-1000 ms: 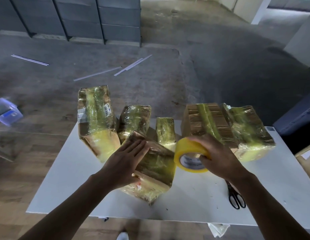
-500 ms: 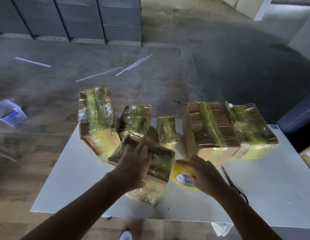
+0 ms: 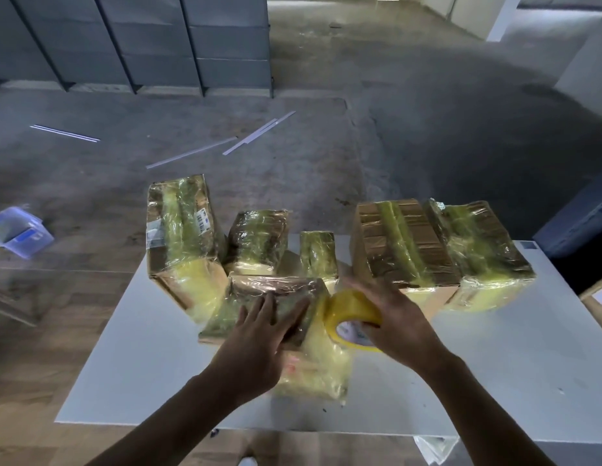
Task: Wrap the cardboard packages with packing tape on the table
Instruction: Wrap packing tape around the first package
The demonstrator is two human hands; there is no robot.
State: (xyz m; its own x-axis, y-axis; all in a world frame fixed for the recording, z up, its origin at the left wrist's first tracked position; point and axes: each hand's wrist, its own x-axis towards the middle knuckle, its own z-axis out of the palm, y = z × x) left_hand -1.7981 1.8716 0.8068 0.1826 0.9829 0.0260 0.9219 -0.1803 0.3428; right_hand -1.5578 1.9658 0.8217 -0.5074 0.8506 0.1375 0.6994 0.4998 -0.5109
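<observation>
Six taped cardboard packages on table [image 3: 131, 375]; my left hand [image 3: 256, 344] flat on center package [image 3: 276, 297], right hand [image 3: 399, 322] grips one tape roll [image 3: 348, 312].

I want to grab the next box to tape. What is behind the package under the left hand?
Behind the front package held by the left hand stand three taped packages: a tall one, a medium one and a narrow one. Their lower parts are hidden.

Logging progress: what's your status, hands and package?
Left hand flat on tape-wrapped cardboard package. Right hand grips yellow packing tape roll against it. Five wrapped packages behind, nothing blocking.
</observation>
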